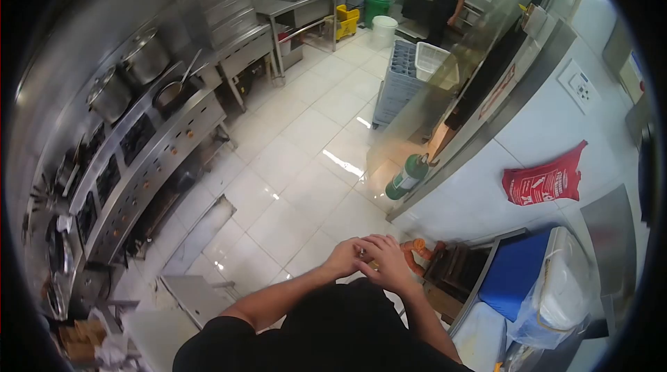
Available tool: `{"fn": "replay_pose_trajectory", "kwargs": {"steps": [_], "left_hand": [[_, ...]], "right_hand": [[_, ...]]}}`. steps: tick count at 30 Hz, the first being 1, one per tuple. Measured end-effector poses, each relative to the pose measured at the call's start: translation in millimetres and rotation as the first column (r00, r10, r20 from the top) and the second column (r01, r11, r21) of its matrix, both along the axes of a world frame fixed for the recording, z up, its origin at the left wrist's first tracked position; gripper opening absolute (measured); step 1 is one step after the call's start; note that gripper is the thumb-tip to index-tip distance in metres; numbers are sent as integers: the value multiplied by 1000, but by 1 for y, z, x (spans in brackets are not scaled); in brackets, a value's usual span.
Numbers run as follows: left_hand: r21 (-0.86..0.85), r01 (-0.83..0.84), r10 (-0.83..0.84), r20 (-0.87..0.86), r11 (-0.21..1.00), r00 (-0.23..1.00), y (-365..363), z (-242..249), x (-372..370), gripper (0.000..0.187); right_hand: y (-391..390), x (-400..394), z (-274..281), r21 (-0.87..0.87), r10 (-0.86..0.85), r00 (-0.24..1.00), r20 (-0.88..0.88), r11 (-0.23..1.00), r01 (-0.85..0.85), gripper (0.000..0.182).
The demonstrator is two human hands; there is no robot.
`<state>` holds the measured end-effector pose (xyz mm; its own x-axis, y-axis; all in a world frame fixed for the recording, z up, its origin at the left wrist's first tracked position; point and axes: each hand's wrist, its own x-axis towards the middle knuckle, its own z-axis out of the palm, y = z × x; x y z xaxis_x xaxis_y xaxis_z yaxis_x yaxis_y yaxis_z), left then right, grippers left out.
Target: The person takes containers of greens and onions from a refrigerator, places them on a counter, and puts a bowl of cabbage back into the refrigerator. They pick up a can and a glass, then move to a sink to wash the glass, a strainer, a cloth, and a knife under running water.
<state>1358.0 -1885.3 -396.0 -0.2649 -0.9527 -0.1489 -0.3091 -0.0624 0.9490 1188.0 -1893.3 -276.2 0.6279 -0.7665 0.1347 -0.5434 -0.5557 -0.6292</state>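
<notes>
Both of my hands meet in front of my body at waist height, over the tiled floor (299,216). My left hand (388,261) lies across the fingers of my right, its own fingers stretched out and its thumb apart. The fingers of my right hand (343,259) are curled in and partly hidden under the left. A small shiny spot shows between the hands, too small to name. Just beyond my left hand are orange pipe-like pieces (415,250) by the wall.
At left runs a stove (149,170) with large pots (110,96) and a pan (169,94). A green cylinder (408,177) stands by the doorway. A blue cooler (511,282) is at my right. Farther off are a grey cart (397,87), a yellow mop bucket (347,22) and another person (448,0).
</notes>
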Motion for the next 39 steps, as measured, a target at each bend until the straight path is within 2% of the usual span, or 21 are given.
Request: {"fn": "replay_pose_trajectory", "kwargs": {"steps": [2,5,7,8,10,11,13,15,16,18,20,23,25,29,32,33,35,37,39], "left_hand": [[19,-22,22,-37,1000,999,-30,3,-6,49],[105,56,-63,61,993,996,-82,26,-5,47],[103,45,-53,74,994,996,-116,29,0,44],[101,35,-44,84,994,996,-135,29,4,43],[-34,123,-106,311,992,945,-175,-7,26,41],[-97,179,-123,420,979,899,-197,-22,41,40],[57,-98,89,132,994,987,-224,-29,73,35],[115,-281,284,-8,953,959,-251,-17,100,30],[135,-356,363,-25,925,932,-263,-14,116,28],[164,-507,521,-52,846,852,-284,-14,143,26],[197,-630,648,-42,751,760,-305,-18,163,25],[271,-731,759,3,626,651,-336,-31,183,25],[308,-755,794,-4,579,607,-363,-48,191,26],[393,-678,740,-11,622,672,-448,-74,188,28],[347,-558,581,43,754,813,-539,-78,177,30],[318,-496,520,10,808,854,-569,-75,170,31],[248,-352,374,-47,903,926,-636,-60,153,34],[124,-78,66,90,989,994,-709,-44,133,32],[5,110,-109,140,994,984,-771,-14,93,31]], "right_hand": [[-25,-4,2,34,-35,999,-8,999,35,46],[-71,-9,1,68,-45,999,-10,997,45,48],[-105,-10,-8,49,-28,1000,7,998,28,48],[-123,-9,-14,107,-60,995,85,993,51,48],[-174,-10,-20,210,-122,964,238,975,71,47],[-205,-13,-24,166,-161,950,269,979,119,47],[-257,-23,-33,111,-253,912,324,967,229,45],[-318,-34,-35,271,-419,798,434,905,328,40],[-346,-38,-37,379,-520,706,480,849,368,38],[-404,-49,-26,463,-668,648,367,735,495,37],[-458,-57,-18,472,-666,508,547,746,470,36],[-518,-56,18,379,-560,395,728,809,449,45],[-552,-55,34,352,-532,394,750,825,442,53],[-617,-54,44,307,-533,370,761,799,517,67],[-665,-64,55,303,-618,332,713,698,648,73],[-679,-72,60,336,-648,292,703,665,667,73],[-699,-90,73,401,-702,197,684,588,702,75],[-709,-102,84,406,-729,180,660,548,732,76],[-715,-117,88,389,-751,153,642,491,779,76]]}}
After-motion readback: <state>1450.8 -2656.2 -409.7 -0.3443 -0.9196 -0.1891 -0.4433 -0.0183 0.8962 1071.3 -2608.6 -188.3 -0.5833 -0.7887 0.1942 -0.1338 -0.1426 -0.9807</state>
